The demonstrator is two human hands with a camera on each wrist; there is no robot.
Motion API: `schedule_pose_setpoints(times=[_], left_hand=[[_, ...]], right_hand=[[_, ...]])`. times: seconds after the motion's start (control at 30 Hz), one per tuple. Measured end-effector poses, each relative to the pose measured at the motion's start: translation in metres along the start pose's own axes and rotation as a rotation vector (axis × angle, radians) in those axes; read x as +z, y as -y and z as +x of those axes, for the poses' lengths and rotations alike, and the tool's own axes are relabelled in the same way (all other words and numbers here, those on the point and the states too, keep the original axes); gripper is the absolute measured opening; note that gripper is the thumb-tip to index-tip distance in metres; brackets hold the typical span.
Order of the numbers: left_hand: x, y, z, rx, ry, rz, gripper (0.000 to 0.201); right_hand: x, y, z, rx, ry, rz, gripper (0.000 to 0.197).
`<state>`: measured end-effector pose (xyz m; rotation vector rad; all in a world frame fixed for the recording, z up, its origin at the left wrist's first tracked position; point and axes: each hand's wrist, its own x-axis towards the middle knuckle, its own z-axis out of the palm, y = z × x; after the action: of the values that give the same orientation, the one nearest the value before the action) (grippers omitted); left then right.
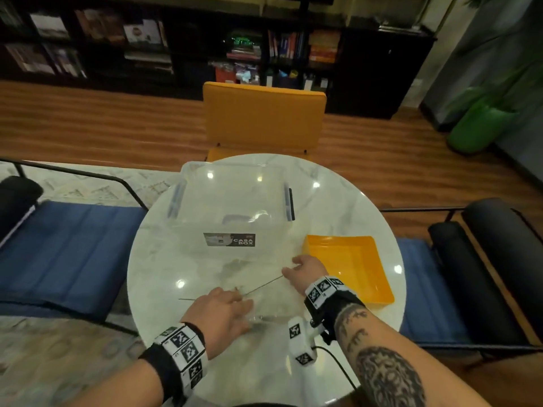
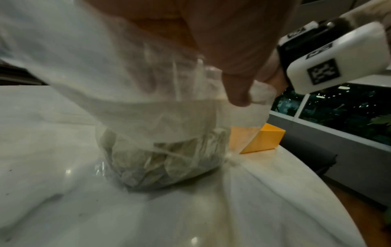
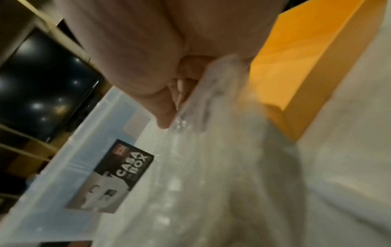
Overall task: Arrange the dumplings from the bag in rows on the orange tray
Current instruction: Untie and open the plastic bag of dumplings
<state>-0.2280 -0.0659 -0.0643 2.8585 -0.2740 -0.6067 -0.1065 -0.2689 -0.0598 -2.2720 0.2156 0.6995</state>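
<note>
1. The clear bag (image 1: 258, 277) of dumplings (image 2: 167, 160) lies on the round white surface (image 1: 164, 259), near the 6 o'clock edge, with the orange tray (image 1: 349, 268) empty just beside it at about 3 o'clock.
2. The left hand (image 1: 220, 312) pinches one side of the bag's mouth; the right hand (image 1: 305, 270) has its fingers curled tight on the opposite side.
3. Pulling the two sides apart too hard could tear the thin film, or jerk the bag so dumplings spill onto the surface.
4. The dumplings sit clumped at the bottom; they look soft, so a rough grab could split or squash them.
5. The bag nearly touches the tray, so a sideways tug could shove it toward the surface's rim.
6. The clear storage box (image 1: 232, 207) at 12 o'clock limits room behind the bag.
</note>
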Motion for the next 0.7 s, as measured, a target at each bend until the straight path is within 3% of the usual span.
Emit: schedule_pose_setpoints(times=[0.07,0.1,0.17,0.23,0.3,0.4,0.43,0.6,0.7], left_hand=[[-0.01,0.0,-0.003,0.008,-0.044,-0.073,0.093],[-0.017,0.001,-0.004,-0.003,-0.119,-0.124,0.098],[-0.038,0.002,0.0,-0.033,-0.306,-0.198,0.091],[-0.064,0.001,0.008,-0.055,-0.389,-0.229,0.079],[-0.089,-0.002,0.017,-0.041,-0.332,-0.305,0.066],[-0.125,-0.014,0.017,-0.012,-0.277,-0.518,0.015],[-0.136,-0.017,0.014,-0.011,-0.289,-0.56,0.01],[-0.164,-0.032,0.006,-0.015,-0.291,-0.847,0.018],[-0.154,-0.03,0.021,-0.111,-0.294,-0.873,0.015]], right_hand=[[0.0,0.004,-0.001,-0.057,-0.027,0.11,0.028],[-0.002,0.009,-0.006,-0.107,-0.023,0.204,0.019],[-0.01,0.02,-0.02,-0.229,-0.018,0.359,0.016],[-0.019,0.036,-0.033,-0.346,-0.03,0.422,0.016],[-0.027,0.051,-0.041,-0.428,-0.04,0.468,0.019],[-0.037,0.069,-0.047,-0.524,-0.029,0.56,0.028],[-0.041,0.074,-0.049,-0.555,-0.015,0.603,0.03],[-0.057,0.09,-0.048,-0.6,0.084,0.677,0.028],[-0.047,0.088,-0.041,-0.563,0.039,0.578,0.026]])
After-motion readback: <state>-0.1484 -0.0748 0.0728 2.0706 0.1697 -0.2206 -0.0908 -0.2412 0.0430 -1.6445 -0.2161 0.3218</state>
